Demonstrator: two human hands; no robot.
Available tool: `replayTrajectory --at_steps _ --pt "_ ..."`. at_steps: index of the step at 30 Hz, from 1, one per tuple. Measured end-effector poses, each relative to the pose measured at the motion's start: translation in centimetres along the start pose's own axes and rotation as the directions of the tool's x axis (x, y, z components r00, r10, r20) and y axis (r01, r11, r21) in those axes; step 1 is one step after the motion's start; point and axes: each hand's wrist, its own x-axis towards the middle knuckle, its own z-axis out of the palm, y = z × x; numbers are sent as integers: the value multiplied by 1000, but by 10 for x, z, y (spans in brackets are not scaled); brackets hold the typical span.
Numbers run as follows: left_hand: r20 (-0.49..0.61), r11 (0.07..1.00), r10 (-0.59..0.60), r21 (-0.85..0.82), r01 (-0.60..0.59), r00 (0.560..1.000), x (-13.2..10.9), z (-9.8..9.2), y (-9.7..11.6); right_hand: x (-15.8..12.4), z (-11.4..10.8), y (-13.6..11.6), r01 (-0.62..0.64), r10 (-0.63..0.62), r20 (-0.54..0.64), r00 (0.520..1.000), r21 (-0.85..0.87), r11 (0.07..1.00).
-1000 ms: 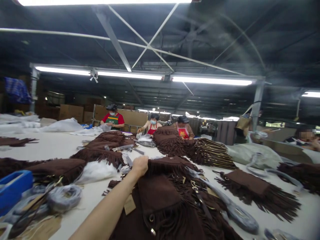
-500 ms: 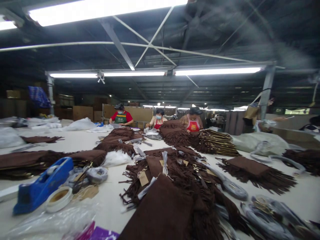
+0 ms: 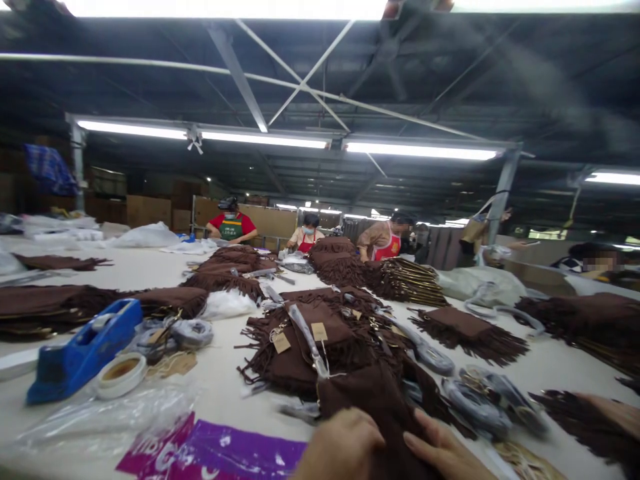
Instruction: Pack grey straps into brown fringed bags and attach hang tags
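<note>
Fingers (image 3: 424,419) laid on brown bag (image 3: 365,390) at six o'clock

Its cloth is gripped by the left hand (image 3: 345,440), curled closed; at five o'clock it is touched by the right hand (image 3: 445,450), partly spread, any pinch untellable. Bag positioning seems under way; both sides should be steadied next, clear of the twelve-o'clock pile (image 3: 343,327).

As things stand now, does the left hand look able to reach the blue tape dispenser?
Probably yes, with a stretch. Only the low purple packet, clear plastic and white roll seem to lie between the left hand and the blue tape dispenser, but the hand appears busy holding the brown bag.
</note>
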Motion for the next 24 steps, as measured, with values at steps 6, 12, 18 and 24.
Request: replayTrajectory --at_steps 6,12,18,24 --pt "24 951 -201 246 189 979 -10 -72 -69 18 -8 -72 -71 99 421 902 -82 994" --pt "116 951 -223 -191 242 968 -26 -75 -66 77 -10 -122 189 56 380 923 -576 795" --pt "113 930 -284 -208 302 952 -34 -73 -62 117 35 -93 212 -369 38 929 -870 444" --pt "77 873 -486 -2 488 871 -51 -43 -62 55 80 -5 114 -603 -130 787 -930 349"
